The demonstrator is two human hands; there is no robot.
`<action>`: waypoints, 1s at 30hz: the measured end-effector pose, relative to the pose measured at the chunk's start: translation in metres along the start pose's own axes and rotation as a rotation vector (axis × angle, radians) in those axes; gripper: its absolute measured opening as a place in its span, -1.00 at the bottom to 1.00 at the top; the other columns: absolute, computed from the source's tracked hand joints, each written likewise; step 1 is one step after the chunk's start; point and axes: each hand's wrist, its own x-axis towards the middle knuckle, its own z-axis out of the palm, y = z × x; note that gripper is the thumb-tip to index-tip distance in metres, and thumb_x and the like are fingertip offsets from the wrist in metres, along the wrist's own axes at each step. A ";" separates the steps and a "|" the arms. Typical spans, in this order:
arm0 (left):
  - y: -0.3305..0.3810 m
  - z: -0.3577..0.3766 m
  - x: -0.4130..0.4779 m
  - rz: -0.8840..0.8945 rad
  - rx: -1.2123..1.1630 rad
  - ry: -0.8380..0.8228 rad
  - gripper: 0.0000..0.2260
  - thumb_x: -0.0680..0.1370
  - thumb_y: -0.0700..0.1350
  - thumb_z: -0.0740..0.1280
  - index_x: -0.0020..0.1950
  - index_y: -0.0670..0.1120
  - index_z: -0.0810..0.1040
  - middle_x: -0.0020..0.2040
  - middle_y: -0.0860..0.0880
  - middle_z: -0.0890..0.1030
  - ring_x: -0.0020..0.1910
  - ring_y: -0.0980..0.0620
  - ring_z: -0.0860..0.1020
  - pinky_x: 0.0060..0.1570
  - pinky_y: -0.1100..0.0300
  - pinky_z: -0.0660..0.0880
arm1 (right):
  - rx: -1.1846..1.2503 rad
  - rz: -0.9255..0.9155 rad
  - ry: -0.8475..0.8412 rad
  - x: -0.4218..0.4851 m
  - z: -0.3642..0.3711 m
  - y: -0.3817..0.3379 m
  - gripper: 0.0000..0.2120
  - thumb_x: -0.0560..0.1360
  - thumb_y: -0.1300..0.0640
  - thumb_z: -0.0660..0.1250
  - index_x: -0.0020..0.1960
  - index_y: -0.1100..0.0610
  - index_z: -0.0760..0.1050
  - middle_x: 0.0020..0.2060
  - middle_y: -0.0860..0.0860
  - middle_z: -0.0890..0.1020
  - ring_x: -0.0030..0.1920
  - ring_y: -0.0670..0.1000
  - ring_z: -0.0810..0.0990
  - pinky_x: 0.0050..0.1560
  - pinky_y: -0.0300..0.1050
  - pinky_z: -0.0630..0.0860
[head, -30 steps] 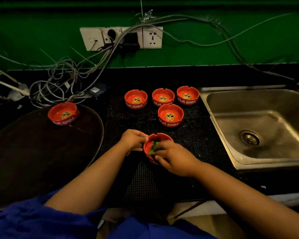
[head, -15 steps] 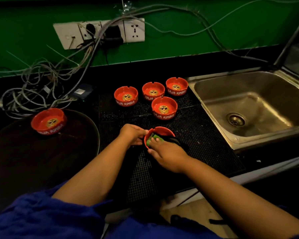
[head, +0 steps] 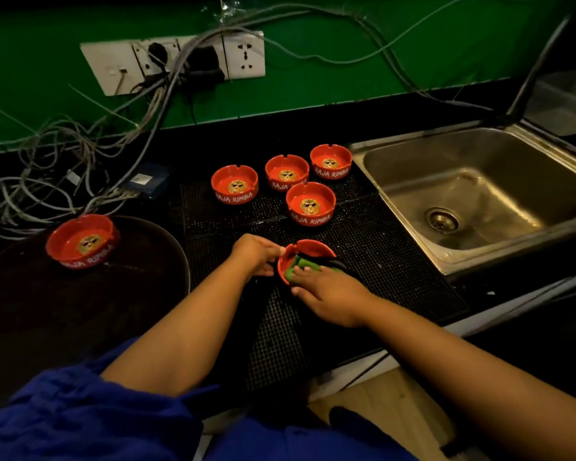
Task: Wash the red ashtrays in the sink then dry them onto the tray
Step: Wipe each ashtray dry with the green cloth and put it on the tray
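Ashtray (head: pixel 315 248) is rigid, glossy, probably slippery (and breakable), so hold its rim. Your left grip (head: pixel 256 256) clasps that rim; your right grip (head: pixel 330 291) presses green cloth (head: pixel 300 263) inside.

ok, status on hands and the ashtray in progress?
Left hand grips tilted ashtray by its rim. Right hand presses green cloth into it. One ashtray on the tray, four ashtrays on the mat. Nothing in the way.
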 end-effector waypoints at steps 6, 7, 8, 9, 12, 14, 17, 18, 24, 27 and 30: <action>0.001 0.004 0.003 0.028 0.065 0.074 -0.80 0.52 -0.19 0.35 0.11 -0.25 0.58 -0.25 -0.12 0.55 -0.36 0.04 0.50 -0.42 0.30 0.50 | 0.011 0.073 0.053 0.021 0.007 -0.014 -0.49 0.66 -0.01 -0.07 0.53 0.19 -0.01 0.53 0.12 0.03 0.53 0.04 -0.04 0.47 -0.14 -0.12; -0.001 0.004 0.004 0.052 0.101 0.093 -0.82 0.52 -0.19 0.35 0.08 -0.23 0.60 -0.27 -0.10 0.56 -0.37 0.05 0.51 -0.39 0.29 0.51 | 0.062 0.041 0.068 0.015 0.005 -0.011 -0.52 0.66 0.01 -0.04 0.53 0.16 0.07 0.52 0.10 0.10 0.52 0.03 0.03 0.45 -0.17 -0.06; -0.002 0.004 0.005 0.073 0.134 0.105 -0.84 0.52 -0.19 0.35 0.05 -0.22 0.62 -0.28 -0.09 0.57 -0.37 0.05 0.52 -0.36 0.26 0.52 | 0.093 -0.005 0.087 0.006 0.004 -0.006 -0.55 0.65 0.02 0.01 0.50 0.14 0.17 0.49 0.08 0.21 0.50 0.03 0.13 0.43 -0.16 0.03; -0.002 0.004 0.006 0.084 0.156 0.110 -0.85 0.52 -0.18 0.35 0.03 -0.20 0.63 -0.28 -0.09 0.58 -0.36 0.04 0.53 -0.33 0.24 0.53 | 0.094 -0.064 0.113 -0.001 0.003 0.001 -0.58 0.64 0.03 0.05 0.46 0.12 0.27 0.44 0.07 0.32 0.45 0.04 0.25 0.41 -0.13 0.13; -0.001 0.003 0.005 0.079 0.176 0.110 -0.85 0.52 -0.17 0.36 0.03 -0.19 0.63 -0.27 -0.09 0.58 -0.38 0.04 0.52 -0.39 0.28 0.52 | -0.041 -0.193 0.151 -0.011 -0.002 0.020 -0.63 0.62 0.01 0.07 0.37 0.05 0.39 0.34 0.02 0.46 0.35 0.02 0.38 0.36 -0.09 0.23; 0.000 0.002 0.005 0.062 0.173 0.107 -0.84 0.51 -0.17 0.37 0.05 -0.20 0.62 -0.26 -0.12 0.58 -0.37 0.02 0.52 -0.38 0.26 0.53 | -0.183 -0.176 0.101 -0.005 -0.006 0.031 -0.57 0.64 -0.04 -0.01 0.45 0.06 0.29 0.43 0.01 0.36 0.45 -0.02 0.24 0.43 -0.10 0.06; 0.001 0.003 0.004 0.059 0.197 0.117 -0.84 0.51 -0.17 0.37 0.05 -0.19 0.63 -0.23 -0.13 0.59 -0.36 0.00 0.53 -0.31 0.20 0.53 | -0.417 -0.148 0.037 0.006 -0.011 0.040 -0.38 0.59 -0.19 -0.24 0.53 0.11 0.07 0.51 0.04 0.17 0.52 -0.02 0.06 0.48 -0.02 -0.14; 0.002 0.004 0.003 0.063 0.203 0.123 -0.85 0.51 -0.16 0.38 0.03 -0.18 0.63 -0.26 -0.10 0.59 -0.37 0.00 0.52 -0.31 0.21 0.53 | -0.440 -0.153 0.044 0.006 -0.012 0.040 -0.30 0.53 -0.21 -0.31 0.51 0.14 0.13 0.48 0.08 0.24 0.50 0.02 0.14 0.48 -0.01 -0.10; -0.001 0.006 0.004 0.051 0.180 0.163 -0.90 0.50 -0.15 0.39 -0.03 -0.14 0.65 -0.27 -0.04 0.58 -0.30 0.02 0.55 -0.25 0.20 0.56 | -0.234 -0.248 0.426 0.001 0.011 0.028 -0.62 0.47 0.00 0.10 -0.31 0.10 0.62 -0.41 0.00 0.63 -0.34 0.02 0.60 -0.20 -0.18 0.55; -0.001 0.007 0.003 0.054 0.173 0.172 -0.88 0.50 -0.15 0.38 0.00 -0.15 0.64 -0.30 -0.05 0.57 -0.29 0.00 0.56 -0.31 0.25 0.55 | 0.020 -0.235 0.367 -0.001 0.018 0.022 -0.66 0.50 0.02 0.11 -0.04 0.09 0.65 -0.23 -0.02 0.69 -0.22 0.00 0.65 -0.14 -0.20 0.54; -0.002 0.007 0.004 0.048 0.168 0.164 -0.87 0.50 -0.16 0.38 0.00 -0.16 0.64 -0.29 -0.07 0.57 -0.28 0.00 0.55 -0.27 0.23 0.55 | -0.134 -0.269 0.394 -0.005 0.017 0.037 -0.63 0.48 -0.01 0.09 0.00 0.05 0.65 -0.16 -0.05 0.70 -0.09 -0.06 0.66 0.07 -0.14 0.53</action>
